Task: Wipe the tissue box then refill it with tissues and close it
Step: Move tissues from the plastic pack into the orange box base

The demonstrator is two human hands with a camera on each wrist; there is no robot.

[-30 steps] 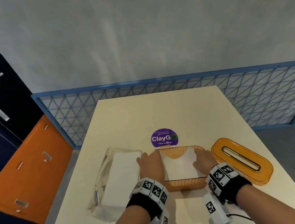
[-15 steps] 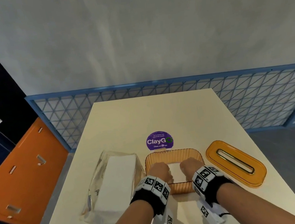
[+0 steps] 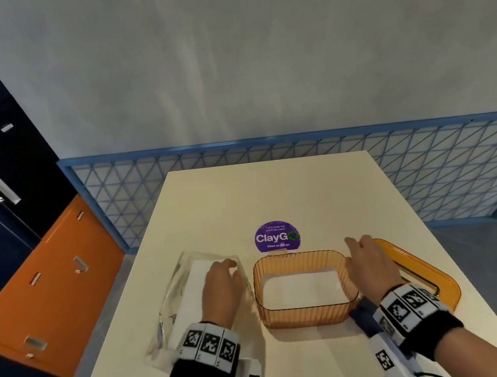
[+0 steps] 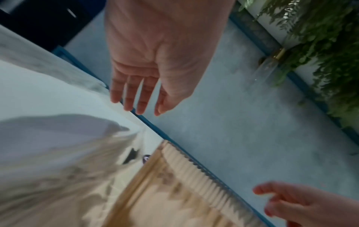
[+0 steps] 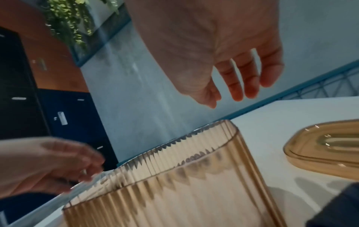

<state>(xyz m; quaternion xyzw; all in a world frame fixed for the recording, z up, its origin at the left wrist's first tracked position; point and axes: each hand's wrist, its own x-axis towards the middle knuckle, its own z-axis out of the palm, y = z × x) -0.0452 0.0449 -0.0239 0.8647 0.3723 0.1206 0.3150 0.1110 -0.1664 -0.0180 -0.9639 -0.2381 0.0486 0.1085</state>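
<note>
Reaching with relaxed, straight fingers (image 4: pixel 139 98), we are holding our left hand (image 3: pixel 221 287) over the clear tissue pack (image 3: pixel 186 304), gripping nothing. Our right hand (image 3: pixel 370 264) is hovering with its fingers loosely spread, empty, above the near end of the orange lid (image 3: pixel 437 278). Between our hands the ribbed orange tissue box (image 3: pixel 305 315) is sitting open on the tabletop (image 3: pixel 272 191), white tissues (image 3: pixel 299 291) lying inside it. Behind the box a purple sticker (image 3: pixel 276 236) is showing.
</note>
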